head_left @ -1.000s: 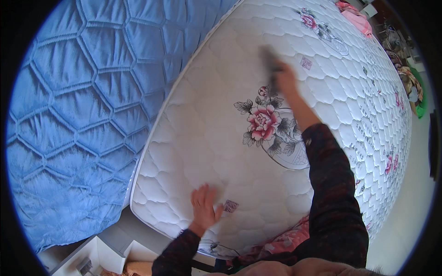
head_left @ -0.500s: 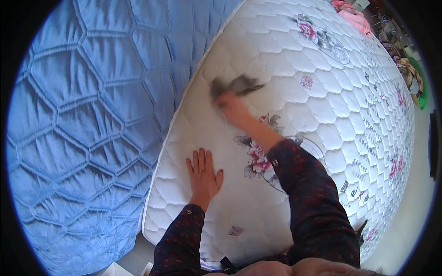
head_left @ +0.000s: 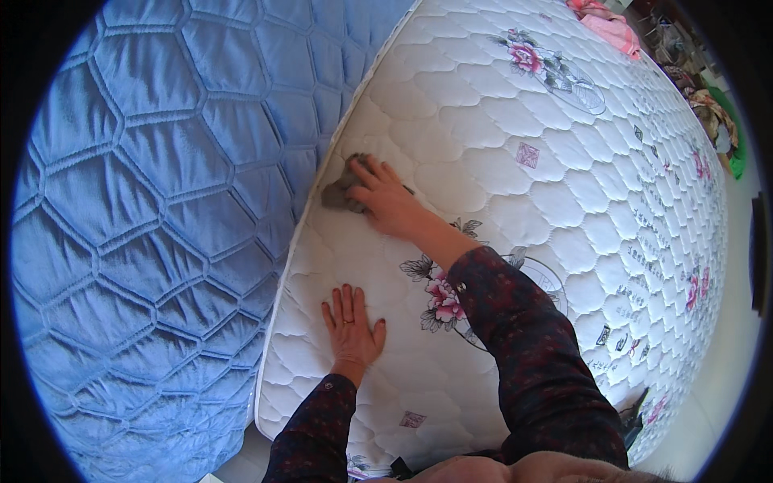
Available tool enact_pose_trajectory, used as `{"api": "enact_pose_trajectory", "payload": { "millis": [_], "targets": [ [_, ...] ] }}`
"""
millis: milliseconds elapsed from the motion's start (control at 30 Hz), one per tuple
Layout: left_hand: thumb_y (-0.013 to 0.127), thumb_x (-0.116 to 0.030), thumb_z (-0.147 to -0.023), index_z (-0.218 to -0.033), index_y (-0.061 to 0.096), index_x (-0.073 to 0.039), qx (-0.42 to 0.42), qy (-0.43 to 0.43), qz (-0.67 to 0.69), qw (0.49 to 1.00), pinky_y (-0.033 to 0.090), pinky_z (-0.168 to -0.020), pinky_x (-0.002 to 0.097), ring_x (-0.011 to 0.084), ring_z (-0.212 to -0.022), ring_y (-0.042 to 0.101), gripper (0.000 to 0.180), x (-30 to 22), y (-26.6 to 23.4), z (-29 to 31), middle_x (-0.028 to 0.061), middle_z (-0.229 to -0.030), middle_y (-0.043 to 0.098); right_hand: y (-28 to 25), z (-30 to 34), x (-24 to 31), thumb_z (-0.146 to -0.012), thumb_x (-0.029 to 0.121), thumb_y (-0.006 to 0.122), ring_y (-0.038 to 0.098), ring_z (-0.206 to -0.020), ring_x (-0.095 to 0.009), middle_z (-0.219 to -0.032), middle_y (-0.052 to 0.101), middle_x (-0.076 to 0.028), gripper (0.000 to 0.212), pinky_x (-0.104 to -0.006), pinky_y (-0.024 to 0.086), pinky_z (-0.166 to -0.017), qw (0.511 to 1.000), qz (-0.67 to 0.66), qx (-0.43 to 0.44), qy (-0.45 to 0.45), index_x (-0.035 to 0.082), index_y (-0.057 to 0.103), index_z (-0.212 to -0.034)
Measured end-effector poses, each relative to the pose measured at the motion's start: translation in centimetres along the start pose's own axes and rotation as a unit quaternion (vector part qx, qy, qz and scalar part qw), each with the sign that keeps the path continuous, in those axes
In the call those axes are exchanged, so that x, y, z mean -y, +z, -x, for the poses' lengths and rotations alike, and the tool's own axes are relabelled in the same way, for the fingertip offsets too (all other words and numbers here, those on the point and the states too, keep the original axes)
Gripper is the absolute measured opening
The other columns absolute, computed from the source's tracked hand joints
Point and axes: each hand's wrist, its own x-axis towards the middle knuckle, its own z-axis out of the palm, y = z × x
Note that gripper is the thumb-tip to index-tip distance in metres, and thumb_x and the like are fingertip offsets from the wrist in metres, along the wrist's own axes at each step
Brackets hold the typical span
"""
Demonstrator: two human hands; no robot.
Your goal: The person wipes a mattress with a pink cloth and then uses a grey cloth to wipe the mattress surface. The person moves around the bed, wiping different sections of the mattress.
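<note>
A white quilted mattress [head_left: 451,378] printed with pink flowers spreads out in front of me. On its left part lies my left hand [head_left: 353,332], palm down with fingers stretched and a ring on one of them. Farther up, close to the mattress's left edge, my right hand [head_left: 388,201] presses a crumpled dark grey cloth [head_left: 345,191] against the surface. The fingers curl over the cloth and partly hide it.
Along the left of the mattress runs a blue quilted bedspread [head_left: 161,201]. A pink cloth [head_left: 605,30] rests at the far right edge. Beyond it are cluttered items and a green object [head_left: 734,133]. Pale floor [head_left: 713,354] shows on the right.
My right hand has moved the grey cloth left and nearer, from loose and blurred in the air to down on the mattress. My left hand stays flat on the mattress.
</note>
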Motion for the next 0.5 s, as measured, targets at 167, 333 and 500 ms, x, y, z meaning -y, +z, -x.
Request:
{"api": "enact_pose_trajectory", "payload": {
  "millis": [167,333,500],
  "targets": [
    [0.056,-0.037,-0.081,-0.142,0.025,-0.001,0.002,0.005,-0.004,1.000,0.002,-0.112,0.0570,0.0393,-0.141,0.012,0.078,0.1,0.1,0.0,0.0197,-0.151,0.020,-0.5,-1.2,-1.0,-0.070,0.003,0.065,0.042,-0.119,-0.038,-0.129,0.048,-0.017,0.035,-0.0483,0.037,-0.099,0.982,-0.140,0.119,-0.053,0.011,0.061,-0.104],
    [0.059,-0.034,-0.079,-0.141,0.024,0.000,0.006,0.004,0.025,1.000,0.003,-0.111,0.0587,0.0405,-0.140,0.012,0.079,0.3,0.2,0.0,0.0203,-0.150,0.020,-6.5,-3.9,-11.4,-0.068,0.004,0.059,0.057,-0.098,-0.035,-0.105,0.062,-0.016,0.035,-0.0455,0.044,-0.085,0.937,0.085,-0.318,0.119,0.008,0.064,-0.103],
    [0.059,-0.034,-0.080,-0.141,0.026,0.000,0.002,0.010,0.041,0.999,0.004,-0.111,0.0588,0.0411,-0.140,0.013,0.077,0.4,0.2,-0.1,0.0206,-0.150,0.020,-3.8,-5.2,-20.6,-0.077,0.012,0.056,0.056,-0.102,-0.034,-0.108,0.063,-0.016,0.039,-0.0491,0.044,-0.086,0.816,0.284,-0.274,0.422,0.008,0.060,-0.116]
  ]
}}
